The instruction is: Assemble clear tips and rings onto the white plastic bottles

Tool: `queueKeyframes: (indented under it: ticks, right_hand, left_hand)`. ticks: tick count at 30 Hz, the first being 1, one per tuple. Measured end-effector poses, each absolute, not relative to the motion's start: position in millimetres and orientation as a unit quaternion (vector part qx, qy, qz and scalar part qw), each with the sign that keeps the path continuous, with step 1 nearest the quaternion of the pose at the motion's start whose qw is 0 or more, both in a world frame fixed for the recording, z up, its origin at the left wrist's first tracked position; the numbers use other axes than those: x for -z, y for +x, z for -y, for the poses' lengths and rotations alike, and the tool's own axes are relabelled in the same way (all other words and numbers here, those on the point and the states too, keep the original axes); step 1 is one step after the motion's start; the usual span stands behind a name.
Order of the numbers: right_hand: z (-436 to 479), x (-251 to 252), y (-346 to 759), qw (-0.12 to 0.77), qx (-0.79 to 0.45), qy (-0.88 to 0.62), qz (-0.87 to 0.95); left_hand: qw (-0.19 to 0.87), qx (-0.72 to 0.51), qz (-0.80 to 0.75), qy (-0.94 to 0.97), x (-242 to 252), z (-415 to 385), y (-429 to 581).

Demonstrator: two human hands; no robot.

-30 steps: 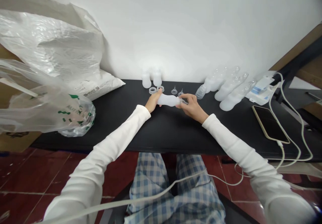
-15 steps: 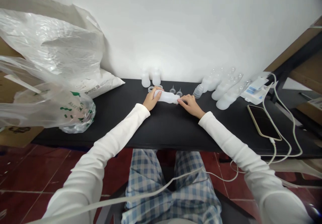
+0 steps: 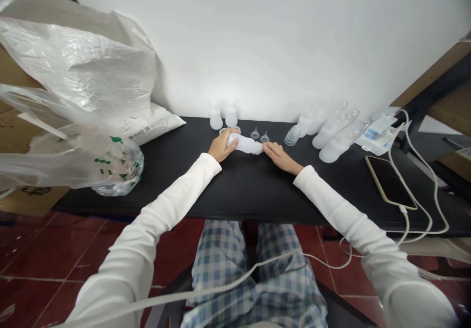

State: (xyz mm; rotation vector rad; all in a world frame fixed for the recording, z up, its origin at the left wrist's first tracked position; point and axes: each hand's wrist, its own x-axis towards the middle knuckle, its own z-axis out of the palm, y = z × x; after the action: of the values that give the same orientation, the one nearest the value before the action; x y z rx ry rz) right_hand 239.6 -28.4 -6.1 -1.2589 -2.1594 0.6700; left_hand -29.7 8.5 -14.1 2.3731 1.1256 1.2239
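A frosted white baby bottle (image 3: 245, 144) lies on its side just above the black table, its collar end pointing right. My left hand (image 3: 222, 146) is wrapped round the base end. At the collar end, my right hand (image 3: 277, 155) has its fingers pinched on the bottle's tip, which they hide. Two clear nipples (image 3: 255, 132) stand on the table behind the bottle. A ring (image 3: 222, 131) shows partly behind my left hand. Two open bottles (image 3: 231, 115) stand against the wall.
Several bottles with nipples fitted (image 3: 333, 149) stand at the right, beside stacked clear caps (image 3: 292, 135). Farther right are a phone (image 3: 390, 180) on a cable and a white-and-blue box (image 3: 375, 136). Large plastic bags (image 3: 106, 68) fill the left. A cable (image 3: 221, 284) crosses my lap.
My right fingers have shifted from round the bottle's collar to its very tip, leaving the collar more exposed. My left hand keeps its hold. The view has shifted slightly.
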Motion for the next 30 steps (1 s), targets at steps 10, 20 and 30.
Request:
queueKeyframes:
  ticks: [10,20,30]
  right_hand:
    - [22,18,238,0.407,-0.27,-0.414,0.768]
    - [27,6,251,0.363,0.07,-0.372,0.851]
    - [22,6,249,0.401,-0.017,-0.392,0.828]
  left_hand:
    - [0.198,-0.416,-0.404,0.79,10,-4,-22]
    - [0.416,-0.582,-0.439,0.544,14,-23,-19]
    - [0.26,-0.648,-0.478,0.533,16,-36,-34]
